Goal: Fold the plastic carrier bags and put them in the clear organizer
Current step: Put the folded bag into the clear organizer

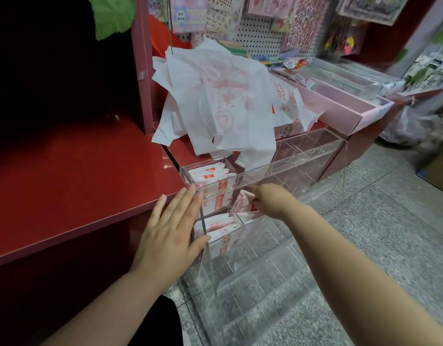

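Pinching folded bag [242,204], right hand [273,201] fingertips hidden

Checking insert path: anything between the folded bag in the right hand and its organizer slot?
Nothing visible: the right hand pinches the folded bag already at the clear organizer slot. Above the path, loose bags drape over the top rim; left hand lies flat on the left corner.

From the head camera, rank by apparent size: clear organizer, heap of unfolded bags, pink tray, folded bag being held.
1. clear organizer, though nearness flatters it
2. heap of unfolded bags
3. pink tray, farther off
4. folded bag pinched by right hand
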A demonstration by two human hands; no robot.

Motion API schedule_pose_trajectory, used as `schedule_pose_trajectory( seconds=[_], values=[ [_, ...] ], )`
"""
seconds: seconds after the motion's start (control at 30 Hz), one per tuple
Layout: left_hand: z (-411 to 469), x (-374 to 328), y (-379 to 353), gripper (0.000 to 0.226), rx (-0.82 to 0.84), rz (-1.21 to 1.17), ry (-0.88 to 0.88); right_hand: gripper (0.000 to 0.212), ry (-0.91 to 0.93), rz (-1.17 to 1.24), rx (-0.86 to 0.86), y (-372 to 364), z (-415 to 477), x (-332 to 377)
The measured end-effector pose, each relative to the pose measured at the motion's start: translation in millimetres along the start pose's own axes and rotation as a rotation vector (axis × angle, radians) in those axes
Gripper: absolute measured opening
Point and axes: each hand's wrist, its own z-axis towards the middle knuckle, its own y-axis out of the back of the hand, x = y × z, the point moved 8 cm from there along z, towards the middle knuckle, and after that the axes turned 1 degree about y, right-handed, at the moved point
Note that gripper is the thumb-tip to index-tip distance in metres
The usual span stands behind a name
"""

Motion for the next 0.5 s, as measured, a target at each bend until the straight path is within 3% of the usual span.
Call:
schedule_pose_trajectory(
  seconds=[0.1, 0.2, 0.27, 0.5],
  values=[
    [-0.7, 0.7, -1.0, 0.069, -0.006, 0.005, -0.005, 0.008, 0.063, 0.129, 0.016, -3.0, -3.3, 0.6],
    [-0.5, 0.9, -1.4, 0.068, -0.006, 0.003, -0.002, 0.018, 0.084, 0.345, -0.133, 9.2, -9.8, -3.5],
    [-0.3, 0.5, -0.9, 0.068, -0.006, 0.001, 0.001, 0.021, 0.083, 0.335, -0.166, 10.1, -11.7, -2.5],
    [-0.9, 1.3, -1.9, 0.068, 0.007, 0.002, 0.0, 0.039, 0.099, 0.19, 0.145, -26.5, -4.9, 16.6]
  ],
)
